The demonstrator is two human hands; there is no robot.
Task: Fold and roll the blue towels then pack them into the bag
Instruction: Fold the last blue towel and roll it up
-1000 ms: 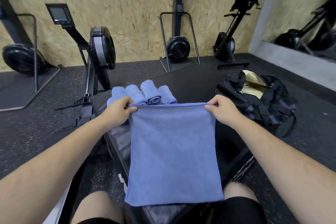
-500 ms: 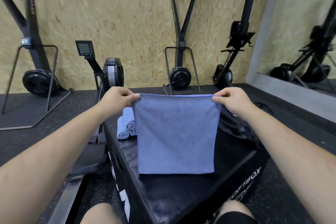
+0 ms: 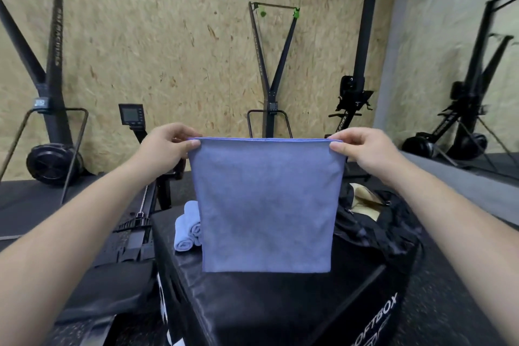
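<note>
A blue towel (image 3: 265, 205) hangs flat in the air, held by its top corners. The left hand (image 3: 165, 146) pinches the left corner between thumb and curled fingers; the right hand (image 3: 362, 147) pinches the right corner likewise. Below the left fingers, rolled towels (image 3: 186, 229) lie on a black box (image 3: 266, 303). Below the right fingers sits the open black bag (image 3: 379, 227).

An OSB-panelled wall (image 3: 168, 36) runs across the back, with black rowing machines (image 3: 269, 84) stood on end along it. A wall mirror (image 3: 460, 70) fills the right side and reflects more machines. The floor (image 3: 443, 298) is dark speckled rubber. A black plyo box (image 3: 280, 306) lettered SOFTBOX stands in front.
</note>
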